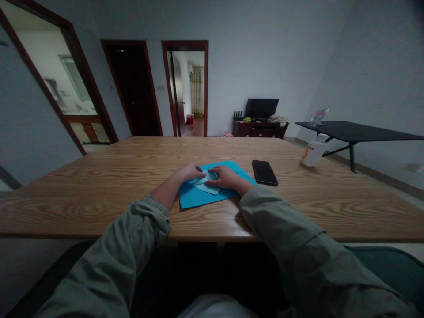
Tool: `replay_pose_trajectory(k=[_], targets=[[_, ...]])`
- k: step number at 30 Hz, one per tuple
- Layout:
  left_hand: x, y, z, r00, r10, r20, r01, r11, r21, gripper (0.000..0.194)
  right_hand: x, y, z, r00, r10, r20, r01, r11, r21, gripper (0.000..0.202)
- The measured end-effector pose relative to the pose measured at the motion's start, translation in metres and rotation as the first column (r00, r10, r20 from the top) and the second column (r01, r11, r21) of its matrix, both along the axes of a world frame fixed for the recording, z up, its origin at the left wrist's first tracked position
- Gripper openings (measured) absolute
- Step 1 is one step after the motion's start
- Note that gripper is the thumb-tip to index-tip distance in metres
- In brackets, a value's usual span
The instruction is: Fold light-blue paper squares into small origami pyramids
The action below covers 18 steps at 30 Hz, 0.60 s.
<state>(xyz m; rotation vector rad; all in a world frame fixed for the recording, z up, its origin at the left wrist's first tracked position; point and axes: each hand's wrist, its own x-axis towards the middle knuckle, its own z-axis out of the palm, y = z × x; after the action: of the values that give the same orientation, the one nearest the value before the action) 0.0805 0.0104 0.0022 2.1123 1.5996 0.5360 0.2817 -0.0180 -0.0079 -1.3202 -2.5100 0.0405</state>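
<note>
A pale blue piece of folded paper (207, 189) lies on a bright blue sheet (195, 201) on the wooden table. My left hand (190, 172) reaches in from the left, its thumb and fingers closed on the upper left part of the paper. From the right, my right hand (227, 177) grips the paper's right side, thumb against the middle fold and fingers curled over the top. The two hands nearly meet at the paper's upper edge. Some of the folds are hidden under the fingers.
A black phone (264, 172) lies right of the blue sheet. Farther right a white container (313, 153) stands on the wooden table (99, 194). Beyond it is a black table (357, 130) with a clear plastic item (319, 116). A TV (261, 108) stands by the far wall.
</note>
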Motion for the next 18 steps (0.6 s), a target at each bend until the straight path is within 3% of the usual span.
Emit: replay_pose_trajectory(k=[5, 9, 14, 18], targets=[[0.001, 0.002, -0.004, 0.998, -0.030, 0.056, 0.029, 0.999, 0.013, 0.031, 0.000, 0.000, -0.001, 1.000, 0.013, -0.001, -0.013, 1.000, 0.021, 0.068], [0.004, 0.001, -0.004, 0.999, 0.046, 0.027, -0.047, 0.997, 0.053, 0.039, -0.002, -0.001, -0.002, 1.000, -0.006, 0.006, 0.006, 1.000, 0.030, 0.068], [0.010, -0.002, 0.003, 0.981, 0.130, 0.146, -0.115, 0.987, -0.109, 0.065, -0.003, -0.002, -0.001, 1.000, -0.017, 0.007, 0.016, 0.999, 0.030, 0.065], [0.005, -0.002, 0.005, 0.960, 0.142, 0.243, -0.097, 0.977, -0.189, 0.063, -0.004, -0.004, 0.001, 0.999, -0.016, -0.034, 0.017, 1.000, 0.024, 0.069]])
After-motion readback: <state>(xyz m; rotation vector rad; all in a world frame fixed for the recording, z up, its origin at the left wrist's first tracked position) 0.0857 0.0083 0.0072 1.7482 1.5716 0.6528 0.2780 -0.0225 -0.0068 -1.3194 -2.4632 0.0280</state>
